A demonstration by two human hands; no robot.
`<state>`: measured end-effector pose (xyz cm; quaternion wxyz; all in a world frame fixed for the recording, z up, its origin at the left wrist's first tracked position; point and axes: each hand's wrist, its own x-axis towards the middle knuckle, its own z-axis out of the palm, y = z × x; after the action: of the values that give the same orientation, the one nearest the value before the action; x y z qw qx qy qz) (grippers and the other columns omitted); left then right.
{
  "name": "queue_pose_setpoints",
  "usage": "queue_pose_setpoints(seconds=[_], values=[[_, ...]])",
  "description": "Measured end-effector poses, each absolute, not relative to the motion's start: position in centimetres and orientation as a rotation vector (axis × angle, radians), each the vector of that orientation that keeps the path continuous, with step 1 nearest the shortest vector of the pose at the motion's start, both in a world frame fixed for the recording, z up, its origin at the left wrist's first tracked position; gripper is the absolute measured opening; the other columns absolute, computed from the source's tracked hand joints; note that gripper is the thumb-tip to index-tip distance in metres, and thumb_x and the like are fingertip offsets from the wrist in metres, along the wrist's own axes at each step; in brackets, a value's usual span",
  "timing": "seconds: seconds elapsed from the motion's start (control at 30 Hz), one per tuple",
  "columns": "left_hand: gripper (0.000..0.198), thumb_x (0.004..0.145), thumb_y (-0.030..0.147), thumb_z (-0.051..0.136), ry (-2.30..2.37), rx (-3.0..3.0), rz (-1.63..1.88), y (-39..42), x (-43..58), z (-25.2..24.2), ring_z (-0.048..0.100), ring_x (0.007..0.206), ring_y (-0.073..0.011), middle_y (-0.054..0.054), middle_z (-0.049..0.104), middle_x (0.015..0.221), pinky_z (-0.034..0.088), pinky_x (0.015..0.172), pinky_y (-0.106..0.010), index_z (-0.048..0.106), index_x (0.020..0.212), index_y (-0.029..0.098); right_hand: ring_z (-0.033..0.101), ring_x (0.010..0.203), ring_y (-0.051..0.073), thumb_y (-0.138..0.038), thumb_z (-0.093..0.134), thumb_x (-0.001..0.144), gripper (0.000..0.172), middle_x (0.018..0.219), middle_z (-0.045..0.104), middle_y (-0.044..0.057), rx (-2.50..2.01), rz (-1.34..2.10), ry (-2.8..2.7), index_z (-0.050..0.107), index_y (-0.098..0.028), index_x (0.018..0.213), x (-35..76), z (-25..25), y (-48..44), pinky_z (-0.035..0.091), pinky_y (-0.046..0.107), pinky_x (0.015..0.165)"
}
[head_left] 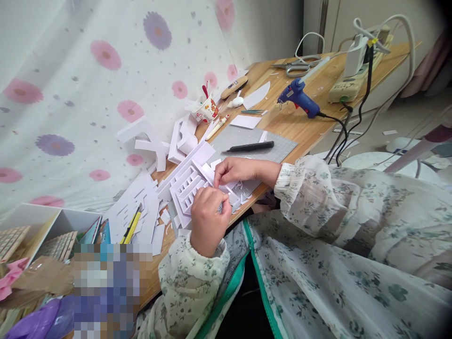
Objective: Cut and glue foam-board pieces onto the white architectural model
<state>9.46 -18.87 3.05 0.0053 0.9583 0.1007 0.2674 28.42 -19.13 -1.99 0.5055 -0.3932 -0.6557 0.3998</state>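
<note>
A white model [189, 188] of card or foam board, with rows of slatted openings, lies on the grey cutting mat [284, 143] near the table's front edge. My left hand [210, 219] is closed at the model's near side, thumb against the curled fingers. Over the model's right part, my right hand [237, 170] is closed with its fingertips pinched and pointing down. Whatever either hand pinches is too small or hidden to make out. A black-handled craft knife [252, 147] rests on the mat just beyond my right hand.
A blue glue gun [300, 96], scissors [300, 65] and a power strip [348, 87] with cables are at the far right. Behind the model stand white cut pieces [183, 134] and a paper cup [206, 110]. A yellow utility knife [131, 226] lies on a white sheet [125, 200].
</note>
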Motion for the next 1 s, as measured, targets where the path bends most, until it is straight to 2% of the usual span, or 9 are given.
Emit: queue_pose_setpoints(seconds=[0.13, 0.27, 0.37, 0.53, 0.73, 1.0], values=[[0.013, 0.076, 0.008, 0.059, 0.317, 3.04, 0.844, -19.2, 9.4, 2.8, 0.056, 0.083, -0.0213, -0.004, 0.061, 0.082, 0.046, 0.078, -0.038, 0.056, 0.078, 0.021, 0.056, 0.069, 0.011, -0.011, 0.058, 0.069, 0.017, 0.072, 0.068, -0.001, -0.936, 0.969, -1.581, 0.073, -0.011, 0.078, 28.4, -2.1, -19.2, 0.042, 0.021, 0.068], [0.024, 0.069, 0.012, 0.069, 0.433, 2.99, 1.071, -19.5, 9.2, 2.4, 0.052, 0.098, -0.026, -0.009, 0.053, 0.099, 0.045, 0.089, -0.045, 0.055, 0.088, 0.019, 0.054, 0.065, 0.01, -0.011, 0.056, 0.069, 0.019, 0.071, 0.068, -0.001, -0.906, 0.984, -1.594, 0.072, -0.011, 0.079, 28.4, -1.9, -19.5, 0.042, 0.02, 0.065], [0.028, 0.068, 0.012, 0.07, 0.413, 2.928, 1.138, -19.4, 9.1, 2.0, 0.052, 0.098, -0.0251, -0.009, 0.049, 0.098, 0.046, 0.089, -0.044, 0.053, 0.09, 0.018, 0.054, 0.065, 0.009, -0.011, 0.056, 0.069, 0.019, 0.071, 0.068, -0.001, -0.892, 0.997, -1.597, 0.072, -0.011, 0.078, 28.4, -1.8, -19.5, 0.041, 0.02, 0.065], [0.032, 0.071, 0.011, 0.068, 0.407, 2.907, 1.069, -19.0, 9.1, 1.4, 0.053, 0.098, -0.0236, -0.007, 0.053, 0.097, 0.045, 0.09, -0.043, 0.054, 0.1, 0.018, 0.054, 0.066, 0.01, -0.013, 0.057, 0.069, 0.017, 0.069, 0.067, -0.001, -0.901, 0.995, -1.575, 0.072, -0.011, 0.077, 28.3, -1.9, -19.5, 0.041, 0.021, 0.066], [0.016, 0.07, 0.016, 0.072, 0.548, 2.996, 1.084, -19.0, 9.2, 0.8, 0.053, 0.096, -0.0253, -0.007, 0.054, 0.098, 0.042, 0.09, -0.044, 0.063, 0.082, 0.019, 0.055, 0.068, 0.01, -0.015, 0.058, 0.069, 0.019, 0.072, 0.068, -0.001, -0.901, 0.979, -1.572, 0.073, -0.01, 0.08, 28.4, -2.2, -19.4, 0.042, 0.021, 0.069], [0.011, 0.073, 0.019, 0.072, 0.607, 3.019, 1.067, -18.9, 9.1, 0.6, 0.054, 0.095, -0.0255, -0.008, 0.058, 0.097, 0.039, 0.088, -0.043, 0.064, 0.081, 0.018, 0.055, 0.07, 0.011, -0.013, 0.058, 0.071, 0.019, 0.074, 0.069, -0.001, -0.917, 0.945, -1.59, 0.074, -0.011, 0.081, 28.4, -2.3, -19.3, 0.042, 0.022, 0.07]])
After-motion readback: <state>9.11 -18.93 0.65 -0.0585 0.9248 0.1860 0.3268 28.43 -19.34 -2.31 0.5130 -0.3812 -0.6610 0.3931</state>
